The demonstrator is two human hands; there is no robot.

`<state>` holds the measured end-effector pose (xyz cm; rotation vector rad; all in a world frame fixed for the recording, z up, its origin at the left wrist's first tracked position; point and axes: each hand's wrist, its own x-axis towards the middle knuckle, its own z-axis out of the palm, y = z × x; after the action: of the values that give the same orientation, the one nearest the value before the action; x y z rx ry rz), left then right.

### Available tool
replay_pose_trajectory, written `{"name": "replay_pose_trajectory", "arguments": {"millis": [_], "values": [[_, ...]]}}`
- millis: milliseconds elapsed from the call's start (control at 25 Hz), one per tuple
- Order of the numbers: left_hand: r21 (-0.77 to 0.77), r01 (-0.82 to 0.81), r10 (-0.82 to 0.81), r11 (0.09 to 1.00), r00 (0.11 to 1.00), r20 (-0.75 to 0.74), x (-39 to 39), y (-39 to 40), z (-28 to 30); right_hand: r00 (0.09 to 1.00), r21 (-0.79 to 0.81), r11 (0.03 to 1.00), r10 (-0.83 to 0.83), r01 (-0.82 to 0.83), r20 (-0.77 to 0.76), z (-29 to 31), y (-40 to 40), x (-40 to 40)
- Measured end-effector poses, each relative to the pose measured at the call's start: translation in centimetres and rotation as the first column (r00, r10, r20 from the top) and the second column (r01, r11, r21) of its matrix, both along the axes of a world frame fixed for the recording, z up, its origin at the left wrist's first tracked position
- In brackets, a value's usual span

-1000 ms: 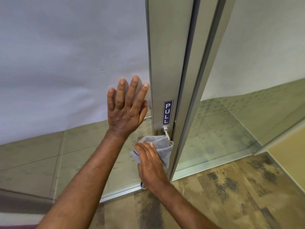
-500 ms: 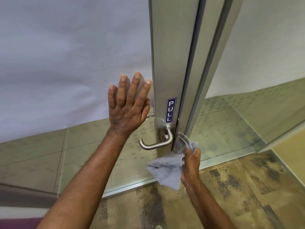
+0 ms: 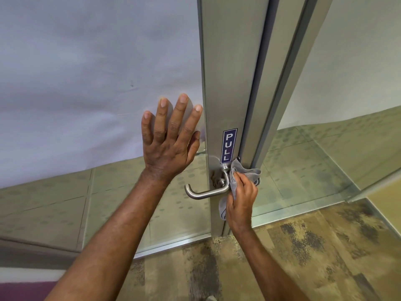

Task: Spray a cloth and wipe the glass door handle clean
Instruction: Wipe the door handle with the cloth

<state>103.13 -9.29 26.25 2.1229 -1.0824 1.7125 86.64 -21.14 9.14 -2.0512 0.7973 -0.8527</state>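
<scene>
1. Head view: left hand (image 3: 168, 146) is flat on the glass (image 3: 97, 83), fingers straight and spread, palm pressed to the pane just left of the frame (image 3: 227, 72). It holds nothing.
2. Right hand (image 3: 242, 197) has fingers curled round a grey cloth (image 3: 247, 173), gripping it bunched.
3. Cloth sits against the right bend of the handle (image 3: 206, 193), at the neck where the lever meets the frame. One bunch sticks up above the hand, near the frame's right edge; a tail hangs down below the hand along the frame.
4. Handle is a brushed metal lever, lying level, free end curving up to the left. Its left part is bare, apart from both hands.
5. Blue PULL sticker (image 3: 229, 145) is upright on the frame, just above the handle mount. Cloth's top bunch is just beside its lower right corner.
6. Brownish marks show on the frame behind the handle neck.
7. A second metal post (image 3: 288, 72) leans to the right of the frame; another glass panel (image 3: 347, 127) is beyond it.
8. Floor (image 3: 303, 257) near the person is mottled brown and tan. Through the glass, greenish dotted tiles (image 3: 54, 203) show.
9. Both forearms are bare, coming in from the bottom edge.
10. Spray bottle: cannot tell where, none seen.
</scene>
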Motion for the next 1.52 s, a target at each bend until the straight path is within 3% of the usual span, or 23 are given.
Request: {"name": "replay_pose_trajectory", "arguments": {"millis": [120, 320, 560, 920, 1040, 1120, 1320, 1400, 1520], "values": [[-0.006, 0.002, -0.002, 1.0, 1.0, 0.0, 0.1, 0.0, 0.1, 0.995, -0.088, 0.995, -0.062, 0.055, -0.076, -2.1, -0.3, 0.2], [-0.005, -0.006, 0.006, 1.0, 1.0, -0.013, 0.2, 0.0, -0.1, 0.986, -0.025, 1.0, 0.001, -0.006, -0.169, -3.8, 0.1, 0.7], [0.01, -0.02, 0.02, 1.0, 1.0, -0.016, 0.3, 0.0, -0.1, 0.994, 0.301, 0.953, 0.07, -0.041, -0.085, -5.2, 0.6, -0.3], [0.011, -0.017, 0.017, 1.0, 0.999, -0.032, 0.2, -0.1, 0.0, 0.991, 0.17, 0.98, 0.083, -0.1, 0.106, -2.9, -0.3, -0.2], [0.006, -0.01, 0.01, 1.0, 1.0, -0.027, 0.1, -0.1, 0.0, 0.994, 0.117, 0.987, 0.113, -0.112, -0.002, -3.4, -0.6, -0.2], [0.004, -0.013, 0.013, 1.0, 0.999, -0.031, 0.1, -0.1, -0.1, 0.991, 0.19, 0.976, 0.119, -0.107, -0.057, -4.3, -0.7, -0.3], [0.011, -0.022, 0.022, 1.0, 0.999, -0.035, 0.3, -0.1, -0.2, 0.999, 0.269, 0.963, 0.033, -0.033, 0.002, -5.7, 1.1, -0.1], [0.006, -0.021, 0.021, 1.0, 0.999, -0.041, 0.4, 0.0, -0.2, 0.998, 0.362, 0.931, 0.051, -0.035, -0.035, -5.2, 1.2, 0.0], [0.006, -0.028, 0.028, 1.0, 0.999, -0.038, 0.3, 0.0, -0.3, 0.991, 0.361, 0.931, 0.088, -0.045, -0.102, -4.9, 1.2, -1.0]]}}
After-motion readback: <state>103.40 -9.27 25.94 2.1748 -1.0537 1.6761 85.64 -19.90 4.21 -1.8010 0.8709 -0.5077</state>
